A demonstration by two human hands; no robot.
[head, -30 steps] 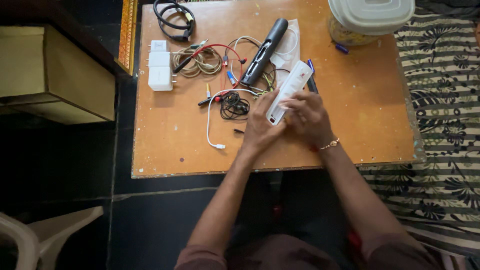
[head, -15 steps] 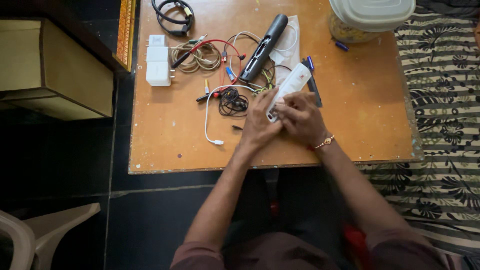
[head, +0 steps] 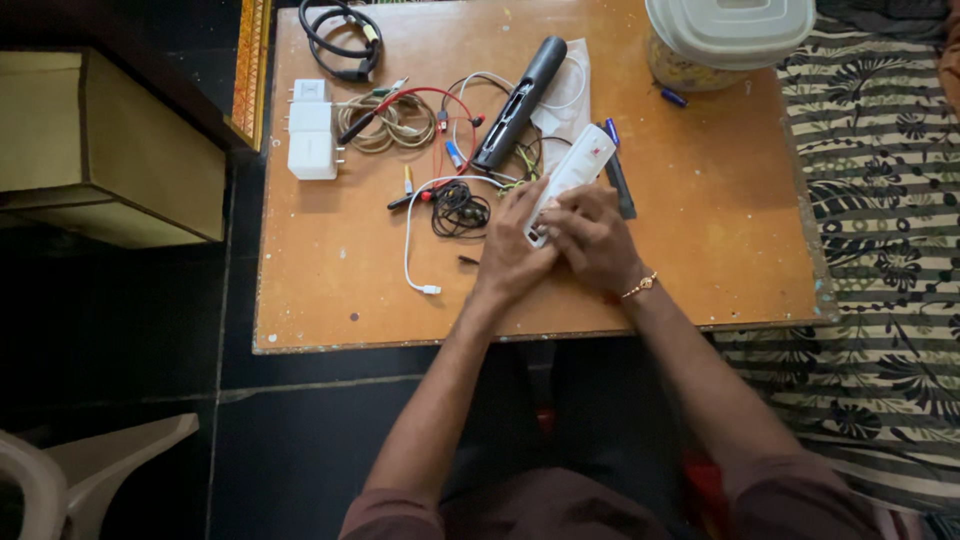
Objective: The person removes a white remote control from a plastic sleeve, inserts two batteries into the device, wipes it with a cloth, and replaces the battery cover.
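Both hands, left hand (head: 512, 255) and right hand (head: 592, 238), apparently grasp the white remote (head: 572, 175) near a lidded tub (head: 725, 35).

Black remote (head: 518, 103) amid tangled cables (head: 440, 130); white chargers (head: 310, 140) left; lidded plastic tub (head: 728, 35) top-right corner.

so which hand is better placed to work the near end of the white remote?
Probably right. The right hand lies over the white remote at its near end, fingers on top. The left hand cradles it from the side, steadying.
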